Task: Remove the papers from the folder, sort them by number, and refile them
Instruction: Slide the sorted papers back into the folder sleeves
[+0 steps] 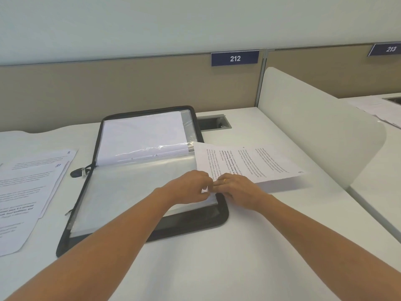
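The open black zip folder lies mid-frame on the white desk. A printed white sheet juts from its right edge, half out of a clear plastic sleeve. With numbered papers stacked at left, this looks like removal. The left hand pinches the sleeve's edge in a tight grip, and the right hand curls onto the sheet's near corner. The next move is probably to steady the sleeve and draw the sheet clear.

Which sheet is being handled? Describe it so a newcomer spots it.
On the desk, find the open black folder. Off its right edge a printed sheet juts out, the left hand and right hand meeting at its near corner. Unlike the papers stacked left of the folder, it lies alone, text sideways.
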`<state>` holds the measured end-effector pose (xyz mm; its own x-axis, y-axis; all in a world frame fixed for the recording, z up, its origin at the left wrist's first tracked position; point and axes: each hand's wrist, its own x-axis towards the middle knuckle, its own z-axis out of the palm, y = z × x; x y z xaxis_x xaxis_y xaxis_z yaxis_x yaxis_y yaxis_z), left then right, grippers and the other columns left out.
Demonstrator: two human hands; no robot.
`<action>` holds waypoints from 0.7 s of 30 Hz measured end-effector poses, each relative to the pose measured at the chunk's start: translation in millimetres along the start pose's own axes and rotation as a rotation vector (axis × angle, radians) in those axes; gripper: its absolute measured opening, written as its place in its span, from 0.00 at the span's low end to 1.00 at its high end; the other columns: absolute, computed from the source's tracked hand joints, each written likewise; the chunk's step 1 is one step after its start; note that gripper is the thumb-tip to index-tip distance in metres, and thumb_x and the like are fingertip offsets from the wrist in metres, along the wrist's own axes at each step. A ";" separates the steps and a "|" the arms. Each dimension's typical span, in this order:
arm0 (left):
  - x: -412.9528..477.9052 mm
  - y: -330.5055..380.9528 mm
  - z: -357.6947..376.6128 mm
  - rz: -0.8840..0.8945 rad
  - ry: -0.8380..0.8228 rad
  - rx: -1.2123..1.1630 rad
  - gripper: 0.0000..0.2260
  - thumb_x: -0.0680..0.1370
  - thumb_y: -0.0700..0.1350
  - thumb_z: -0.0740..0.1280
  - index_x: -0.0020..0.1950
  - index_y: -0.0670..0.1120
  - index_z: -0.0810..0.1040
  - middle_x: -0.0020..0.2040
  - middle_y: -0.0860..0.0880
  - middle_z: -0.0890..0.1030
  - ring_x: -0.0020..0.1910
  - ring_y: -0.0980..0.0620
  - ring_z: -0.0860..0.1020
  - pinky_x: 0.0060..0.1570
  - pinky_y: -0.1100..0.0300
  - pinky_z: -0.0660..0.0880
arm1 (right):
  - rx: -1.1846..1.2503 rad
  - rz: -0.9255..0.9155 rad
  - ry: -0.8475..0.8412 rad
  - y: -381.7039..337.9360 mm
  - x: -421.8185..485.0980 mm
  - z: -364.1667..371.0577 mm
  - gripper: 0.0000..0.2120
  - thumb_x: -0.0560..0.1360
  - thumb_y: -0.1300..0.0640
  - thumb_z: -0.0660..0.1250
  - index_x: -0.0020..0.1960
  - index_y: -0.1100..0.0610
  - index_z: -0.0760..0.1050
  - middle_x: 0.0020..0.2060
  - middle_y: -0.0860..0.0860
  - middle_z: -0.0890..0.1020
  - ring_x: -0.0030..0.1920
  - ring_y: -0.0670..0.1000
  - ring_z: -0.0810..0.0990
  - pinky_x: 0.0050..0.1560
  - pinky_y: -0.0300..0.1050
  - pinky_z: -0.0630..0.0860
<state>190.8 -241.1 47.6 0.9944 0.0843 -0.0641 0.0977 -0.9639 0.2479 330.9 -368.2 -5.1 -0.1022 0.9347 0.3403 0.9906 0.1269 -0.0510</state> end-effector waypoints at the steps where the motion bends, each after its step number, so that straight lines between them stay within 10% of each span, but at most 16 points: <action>1: -0.6 0.1 -0.8 0.006 -0.003 -0.027 0.09 0.77 0.40 0.64 0.55 0.41 0.79 0.50 0.45 0.80 0.44 0.51 0.74 0.44 0.68 0.66 | 0.041 0.074 -0.033 -0.3 1.3 -1.2 0.16 0.75 0.63 0.60 0.58 0.51 0.80 0.52 0.47 0.83 0.50 0.52 0.79 0.43 0.45 0.77; 11: 4.3 -11.1 -1.2 -0.008 -0.035 -0.271 0.08 0.75 0.36 0.65 0.51 0.40 0.81 0.48 0.49 0.81 0.39 0.58 0.74 0.40 0.77 0.69 | 0.145 0.081 -0.321 -7.7 12.8 -7.6 0.17 0.79 0.64 0.56 0.61 0.53 0.78 0.62 0.49 0.77 0.64 0.50 0.71 0.59 0.45 0.67; 15: 5.0 -21.3 -2.7 -0.205 0.269 -0.580 0.07 0.77 0.35 0.63 0.49 0.43 0.79 0.48 0.50 0.80 0.36 0.61 0.78 0.39 0.72 0.74 | 0.207 0.141 -0.416 -7.5 15.3 -9.7 0.19 0.79 0.60 0.55 0.67 0.50 0.73 0.68 0.47 0.73 0.70 0.47 0.66 0.67 0.43 0.61; 21: -14.2 -66.6 36.8 -0.466 0.474 -0.342 0.12 0.79 0.42 0.63 0.62 0.46 0.75 0.64 0.49 0.75 0.63 0.51 0.71 0.63 0.60 0.65 | 0.488 0.365 -0.332 -0.9 24.4 -6.9 0.15 0.80 0.61 0.58 0.63 0.56 0.76 0.64 0.49 0.76 0.65 0.47 0.72 0.65 0.35 0.62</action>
<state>168.7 -187.4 -3.6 0.7507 0.6389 0.1682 0.4432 -0.6758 0.5890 328.1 -347.8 9.7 0.1305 0.9882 -0.0804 0.8205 -0.1532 -0.5508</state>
